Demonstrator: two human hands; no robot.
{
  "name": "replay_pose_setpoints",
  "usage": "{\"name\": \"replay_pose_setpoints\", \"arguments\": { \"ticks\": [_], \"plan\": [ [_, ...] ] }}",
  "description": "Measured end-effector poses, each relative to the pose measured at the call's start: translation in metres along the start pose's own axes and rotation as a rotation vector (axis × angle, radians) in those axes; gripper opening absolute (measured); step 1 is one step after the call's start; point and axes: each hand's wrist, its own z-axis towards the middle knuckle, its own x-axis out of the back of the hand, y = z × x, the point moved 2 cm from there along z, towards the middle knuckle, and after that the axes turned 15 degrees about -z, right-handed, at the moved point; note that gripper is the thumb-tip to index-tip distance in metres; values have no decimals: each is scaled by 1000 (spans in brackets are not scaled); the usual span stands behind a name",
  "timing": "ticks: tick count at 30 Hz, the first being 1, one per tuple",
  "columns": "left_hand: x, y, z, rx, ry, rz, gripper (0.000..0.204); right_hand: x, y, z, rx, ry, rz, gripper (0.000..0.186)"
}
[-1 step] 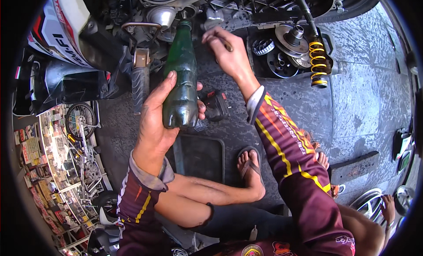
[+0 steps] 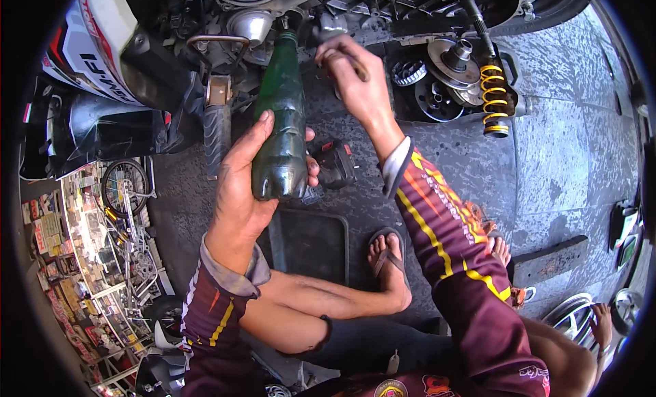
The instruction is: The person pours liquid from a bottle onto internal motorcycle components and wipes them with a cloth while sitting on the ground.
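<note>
My left hand is wrapped round a green plastic bottle, its base toward me and its narrow neck pointing up to the motor-scooter engine. Beside the bottle's upper part, my right hand is closed on a slim tan-handled tool. Only the rounded handle end shows clearly; the working end is blurred near the engine casing, so I cannot tell its kind. A silver bowl-shaped part sits left of the bottle neck.
Right of my hands lie a round metal pulley and a yellow-spring shock absorber. A black power tool and a dark tray rest below the bottle. White-and-red bodywork stands left. Another person's hand shows far right.
My right hand and its tool have shifted very slightly, with the wrist a little lower and turned. The left hand and bottle stay nearly in place.
</note>
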Motion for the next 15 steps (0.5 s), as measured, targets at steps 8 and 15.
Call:
{"name": "replay_pose_setpoints", "arguments": {
  "ticks": [8,15],
  "plan": [
    [0,-3,1,-3,-27,-77,38,11,-15,26,237,-100,-259,14],
    [2,-1,-1,-18,-13,-45,38,20,-18,26,193,-55,-458,14]
  ]
}}
